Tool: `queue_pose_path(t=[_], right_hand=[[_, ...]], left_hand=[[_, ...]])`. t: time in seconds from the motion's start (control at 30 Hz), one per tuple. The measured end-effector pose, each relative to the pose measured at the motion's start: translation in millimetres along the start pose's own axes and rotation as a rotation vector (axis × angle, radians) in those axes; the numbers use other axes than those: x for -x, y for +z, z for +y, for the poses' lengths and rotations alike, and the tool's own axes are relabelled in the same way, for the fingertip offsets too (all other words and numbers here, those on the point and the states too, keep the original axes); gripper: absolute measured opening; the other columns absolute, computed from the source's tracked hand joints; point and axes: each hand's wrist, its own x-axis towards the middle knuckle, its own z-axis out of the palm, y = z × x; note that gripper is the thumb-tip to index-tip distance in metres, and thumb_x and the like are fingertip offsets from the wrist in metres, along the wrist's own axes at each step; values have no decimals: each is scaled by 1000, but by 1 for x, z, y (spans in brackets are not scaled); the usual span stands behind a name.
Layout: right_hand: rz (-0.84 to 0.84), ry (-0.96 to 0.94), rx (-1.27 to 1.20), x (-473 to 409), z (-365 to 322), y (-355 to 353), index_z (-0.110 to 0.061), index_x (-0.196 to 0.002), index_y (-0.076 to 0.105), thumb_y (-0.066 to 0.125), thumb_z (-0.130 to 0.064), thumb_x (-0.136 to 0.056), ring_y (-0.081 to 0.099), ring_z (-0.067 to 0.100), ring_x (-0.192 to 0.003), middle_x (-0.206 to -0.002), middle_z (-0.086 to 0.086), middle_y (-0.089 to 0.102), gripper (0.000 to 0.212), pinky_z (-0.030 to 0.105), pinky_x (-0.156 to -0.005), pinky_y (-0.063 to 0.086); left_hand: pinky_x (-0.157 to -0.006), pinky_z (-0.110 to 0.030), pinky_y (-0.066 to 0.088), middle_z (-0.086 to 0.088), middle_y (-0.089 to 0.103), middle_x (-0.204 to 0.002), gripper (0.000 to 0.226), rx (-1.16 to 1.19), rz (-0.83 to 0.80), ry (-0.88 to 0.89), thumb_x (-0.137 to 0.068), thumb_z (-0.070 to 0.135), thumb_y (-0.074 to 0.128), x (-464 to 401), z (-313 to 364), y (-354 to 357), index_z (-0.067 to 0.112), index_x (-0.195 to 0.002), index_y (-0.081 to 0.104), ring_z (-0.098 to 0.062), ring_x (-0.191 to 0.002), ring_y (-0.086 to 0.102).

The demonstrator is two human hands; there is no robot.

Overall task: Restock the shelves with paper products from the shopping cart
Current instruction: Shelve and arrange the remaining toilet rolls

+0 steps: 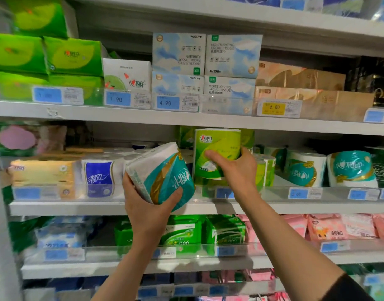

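Left hand (146, 210) around a glossy teal-wrapped roll (162, 174) — right hand (234, 168) around a cylindrical green one (217, 146).

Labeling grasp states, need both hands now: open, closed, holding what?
Left hand: grips teal-and-white plastic-wrapped tissue roll.
Right hand: grips green plastic-wrapped tissue roll.

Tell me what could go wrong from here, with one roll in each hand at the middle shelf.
1. The right hand holds the green roll upright above another green roll; a stack like that may topple over the clear shelf lip.
2. The left hand grips the tilted teal roll from below, outside the shelf; it could slip.
3. Matching teal rolls sit further right, so it may get misplaced.
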Motion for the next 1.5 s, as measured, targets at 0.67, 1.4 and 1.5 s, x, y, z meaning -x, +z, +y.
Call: queue_pose_path(t=[0.67, 1.4, 1.5], right_hand=[[-75, 84, -346, 2, 0, -26, -8, -111, 64, 83, -11, -59, 73, 20, -77, -92, 6, 74, 56, 35, -66, 61], [571, 108, -194, -77, 76, -116, -7, -130, 45, 93, -30, -58, 56, 23, -110, -122, 7, 57, 90, 34, -97, 47], [501, 63, -167, -99, 78, -120, -9, -136, 42, 92, -25, -61, 56, 21, -113, -129, 8, 58, 92, 37, -101, 46]], left_hand=[[-91, -35, 55, 2, 47, -134, 121, 34, -68, 8, -46, 43, 84, -6, 0, -8, 25, -148, 22, -15, -120, 53], [-84, -35, 58, 12, 50, -126, 114, 80, -356, 63, -44, 34, 95, 19, 1, 58, 27, -139, 32, -14, -122, 53], [-77, -18, 56, 16, 52, -122, 109, 88, -367, 80, -45, 29, 95, 22, 0, 66, 25, -136, 35, -11, -118, 55]])
